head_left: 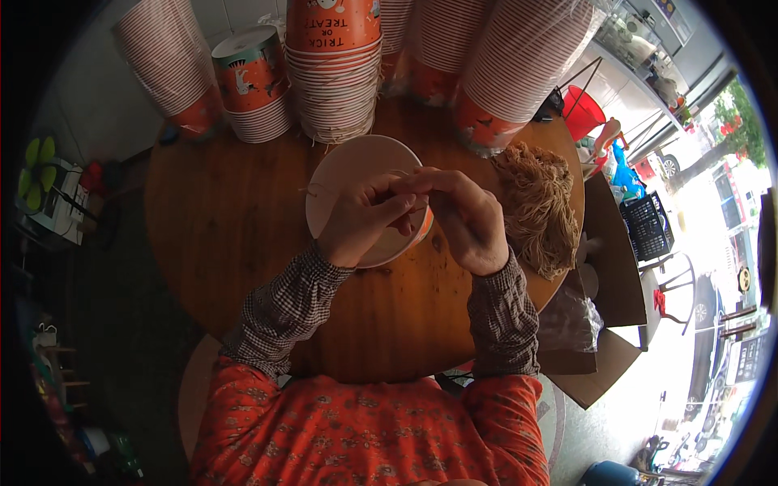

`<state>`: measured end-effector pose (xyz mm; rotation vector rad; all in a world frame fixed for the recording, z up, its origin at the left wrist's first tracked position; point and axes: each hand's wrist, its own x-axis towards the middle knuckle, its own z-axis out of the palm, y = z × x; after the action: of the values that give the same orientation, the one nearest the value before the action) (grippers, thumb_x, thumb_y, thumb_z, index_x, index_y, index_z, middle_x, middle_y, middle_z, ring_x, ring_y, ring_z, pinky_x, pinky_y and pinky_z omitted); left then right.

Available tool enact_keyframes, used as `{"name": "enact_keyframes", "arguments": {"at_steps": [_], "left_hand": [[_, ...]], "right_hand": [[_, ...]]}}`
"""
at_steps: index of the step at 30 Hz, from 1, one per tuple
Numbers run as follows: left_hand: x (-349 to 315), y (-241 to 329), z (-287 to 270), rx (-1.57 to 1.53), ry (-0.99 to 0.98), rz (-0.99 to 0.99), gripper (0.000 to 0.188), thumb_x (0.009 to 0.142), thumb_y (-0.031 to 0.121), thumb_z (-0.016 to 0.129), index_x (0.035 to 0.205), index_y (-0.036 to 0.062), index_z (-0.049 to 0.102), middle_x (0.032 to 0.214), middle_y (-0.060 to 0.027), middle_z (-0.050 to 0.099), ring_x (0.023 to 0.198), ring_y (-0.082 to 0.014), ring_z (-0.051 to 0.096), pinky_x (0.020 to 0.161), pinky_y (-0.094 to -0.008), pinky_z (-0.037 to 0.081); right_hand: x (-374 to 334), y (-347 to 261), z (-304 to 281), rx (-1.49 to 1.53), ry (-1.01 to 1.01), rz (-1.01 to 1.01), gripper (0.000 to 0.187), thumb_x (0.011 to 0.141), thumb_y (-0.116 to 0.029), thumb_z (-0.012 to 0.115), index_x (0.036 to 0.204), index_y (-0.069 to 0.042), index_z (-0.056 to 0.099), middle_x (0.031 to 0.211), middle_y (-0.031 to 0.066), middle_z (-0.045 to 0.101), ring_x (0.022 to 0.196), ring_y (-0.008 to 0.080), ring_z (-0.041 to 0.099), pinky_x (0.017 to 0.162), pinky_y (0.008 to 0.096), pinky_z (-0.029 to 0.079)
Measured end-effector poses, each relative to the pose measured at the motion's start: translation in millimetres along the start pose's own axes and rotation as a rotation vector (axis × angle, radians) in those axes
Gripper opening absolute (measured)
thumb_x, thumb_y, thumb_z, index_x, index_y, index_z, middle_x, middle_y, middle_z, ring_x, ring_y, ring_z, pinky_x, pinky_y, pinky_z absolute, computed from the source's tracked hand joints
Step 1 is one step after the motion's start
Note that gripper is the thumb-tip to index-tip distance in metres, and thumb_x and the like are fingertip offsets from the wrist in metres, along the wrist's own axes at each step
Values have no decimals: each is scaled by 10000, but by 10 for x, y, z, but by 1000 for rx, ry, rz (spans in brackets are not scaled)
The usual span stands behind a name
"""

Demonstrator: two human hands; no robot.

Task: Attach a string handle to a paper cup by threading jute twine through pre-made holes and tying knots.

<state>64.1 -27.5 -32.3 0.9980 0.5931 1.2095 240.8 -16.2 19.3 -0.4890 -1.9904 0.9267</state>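
A paper bucket (356, 158) with a white inside and an orange printed outside sits in front of me on the round wooden table, its mouth facing up. A thin cord (311, 192) is fixed at its left rim. My left hand (361, 215) is over the bucket, thumb and fingers pinched together. Against it, at the right rim, my right hand (470, 215) is closed in a pinch too. Both hands meet around a thin piece of cord, mostly hidden by the fingers. To the right lies a loose heap of tan cords (539, 211).
Tall nested stacks of orange buckets (336, 89) line the far side of the round table (219, 219), some in clear plastic. An open cardboard box (616, 267) stands right of the table. A red bucket (582, 113) is farther right, a green-bladed fan (36, 166) at the left.
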Motion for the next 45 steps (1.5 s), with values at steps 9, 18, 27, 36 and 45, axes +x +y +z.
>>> {"name": "enact_keyframes", "arguments": {"at_steps": [9,18,27,36,45], "left_hand": [[-6,59,55,295,-59,53,125,912,66,602,982,-28,644,793,-23,624,682,-68,563,646,-209,475],[-34,129,-7,88,-26,-15,147,939,118,600,976,-21,630,817,-14,623,656,-49,528,627,-196,458],[-38,126,-24,82,-31,-20,151,955,126,580,997,-16,613,810,-10,600,655,-54,523,632,-200,457],[-63,180,-16,104,-69,5,129,966,112,556,986,-8,598,792,-7,582,650,-55,518,628,-200,453],[-58,188,-46,115,-90,30,123,961,120,550,992,11,598,823,-25,599,648,-65,512,600,-196,430]], "right_hand": [[201,254,-60,217,-44,58,246,887,103,444,1096,61,567,1064,108,645,972,163,626,872,281,502],[-285,140,-132,-177,291,143,140,871,-11,607,1001,30,638,941,103,616,797,161,594,724,282,488],[-365,298,170,-85,324,240,191,765,37,711,946,6,659,880,81,641,797,175,624,737,285,498],[-273,251,243,-171,341,142,123,779,49,681,889,8,644,836,79,632,774,159,627,716,275,499],[-260,301,274,-193,325,99,121,783,48,665,887,14,614,818,88,620,748,163,629,693,271,502]]}}
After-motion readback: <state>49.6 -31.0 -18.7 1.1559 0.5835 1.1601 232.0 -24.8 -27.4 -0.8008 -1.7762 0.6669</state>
